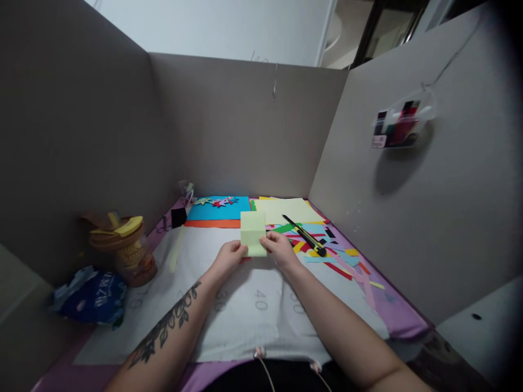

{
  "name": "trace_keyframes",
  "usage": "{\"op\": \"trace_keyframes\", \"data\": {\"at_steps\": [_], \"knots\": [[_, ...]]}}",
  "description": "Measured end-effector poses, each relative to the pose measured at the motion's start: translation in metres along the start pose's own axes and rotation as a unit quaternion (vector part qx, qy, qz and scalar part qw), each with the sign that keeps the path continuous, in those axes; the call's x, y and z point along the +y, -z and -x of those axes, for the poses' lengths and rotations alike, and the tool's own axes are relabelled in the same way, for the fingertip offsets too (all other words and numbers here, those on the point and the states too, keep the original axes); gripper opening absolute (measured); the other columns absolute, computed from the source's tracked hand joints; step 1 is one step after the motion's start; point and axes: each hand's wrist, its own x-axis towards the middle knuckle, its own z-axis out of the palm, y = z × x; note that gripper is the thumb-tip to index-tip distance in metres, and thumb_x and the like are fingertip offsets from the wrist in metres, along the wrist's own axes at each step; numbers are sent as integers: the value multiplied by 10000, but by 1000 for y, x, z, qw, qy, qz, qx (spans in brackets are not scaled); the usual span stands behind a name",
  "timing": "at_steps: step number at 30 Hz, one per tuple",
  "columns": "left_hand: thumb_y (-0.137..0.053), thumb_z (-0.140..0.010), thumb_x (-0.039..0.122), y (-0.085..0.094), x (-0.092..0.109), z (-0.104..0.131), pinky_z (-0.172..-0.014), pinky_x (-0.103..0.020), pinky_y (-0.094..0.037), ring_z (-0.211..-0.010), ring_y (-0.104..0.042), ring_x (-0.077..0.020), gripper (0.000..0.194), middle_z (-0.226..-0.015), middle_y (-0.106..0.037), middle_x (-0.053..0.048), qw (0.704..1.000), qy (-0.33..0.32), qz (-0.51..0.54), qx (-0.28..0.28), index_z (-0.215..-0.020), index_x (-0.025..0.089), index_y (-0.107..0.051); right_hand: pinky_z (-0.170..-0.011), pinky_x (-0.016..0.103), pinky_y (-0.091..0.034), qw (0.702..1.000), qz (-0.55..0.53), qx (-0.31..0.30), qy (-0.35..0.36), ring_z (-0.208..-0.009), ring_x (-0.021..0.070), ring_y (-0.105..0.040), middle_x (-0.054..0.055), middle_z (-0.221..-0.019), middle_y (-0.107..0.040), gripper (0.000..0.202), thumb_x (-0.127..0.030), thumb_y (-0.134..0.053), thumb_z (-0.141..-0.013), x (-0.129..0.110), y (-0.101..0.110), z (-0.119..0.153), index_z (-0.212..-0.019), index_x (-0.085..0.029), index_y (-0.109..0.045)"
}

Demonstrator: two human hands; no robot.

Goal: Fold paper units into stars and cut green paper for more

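Observation:
Between my two hands a pale green piece of paper (253, 231) is held up just above the white sheet, with a crease running across it. My left hand (229, 257) pinches its lower left edge between thumb and fingers. At the right edge, my right hand (280, 247) grips it the same way. Beyond my right hand lies a black and yellow utility knife (305, 236), its blade end pointing away to the left. It rests on a scatter of coloured paper strips (341, 267).
Blue paper (200, 216) at the back carries several small paper stars (220, 203). Pale yellow sheets (288, 210) lie beside it. On the left stand a brown container (133, 253) and a blue packet (92, 294). Grey walls (249, 125) enclose the table; a plastic package (402, 125) hangs right.

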Motion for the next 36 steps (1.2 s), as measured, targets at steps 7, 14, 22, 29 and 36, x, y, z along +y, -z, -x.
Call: {"op": "trace_keyframes", "data": {"at_steps": [7, 14, 22, 29, 36], "knots": [[-657, -659, 397, 9, 4, -3, -524, -207, -386, -549, -531, -119, 276, -620, -615, -7, 997, -15, 31, 64, -717, 128, -637, -457, 222, -219, 999, 14, -31, -11, -447, 75, -307, -66, -464, -390, 315, -389, -635, -673, -3, -1, 3, -528, -180, -448], [-660, -642, 364, 10, 6, -3, -552, -224, -389, -605, -545, -145, 248, -638, -637, -32, 993, -49, -57, 87, -676, 121, -697, -469, 221, -291, 999, 16, 22, 42, -481, 90, -377, -43, -538, -477, 206, -358, -635, -673, -3, -2, 1, -645, -170, -555], [-607, -695, 532, 9, 18, 3, -538, -218, -421, -556, -548, -113, 437, -665, -612, -29, 991, 32, 113, 56, -846, 126, -666, -651, 295, -469, 966, 125, 34, 223, -700, 171, -594, 31, -763, -631, 76, -222, -568, -756, -10, 0, 9, -737, -203, -639], [-795, -511, 264, 11, 16, -1, -554, -203, -413, -557, -532, -85, 381, -654, -618, 3, 984, -24, 150, 94, -838, 130, -652, -851, 361, -460, 940, 156, 4, 302, -957, 192, -594, 60, -979, -644, 220, -52, -487, -729, -9, 0, 9, -721, -213, -638], [-753, -544, 260, 13, 11, -5, -643, -262, -458, -645, -587, -135, 332, -738, -677, -41, 982, -57, 134, 119, -839, 118, -697, -897, 366, -449, 953, 123, -4, 277, -1115, 213, -524, 73, -1149, -574, 203, -96, -539, -730, -3, 2, 5, -803, -230, -674]]}}
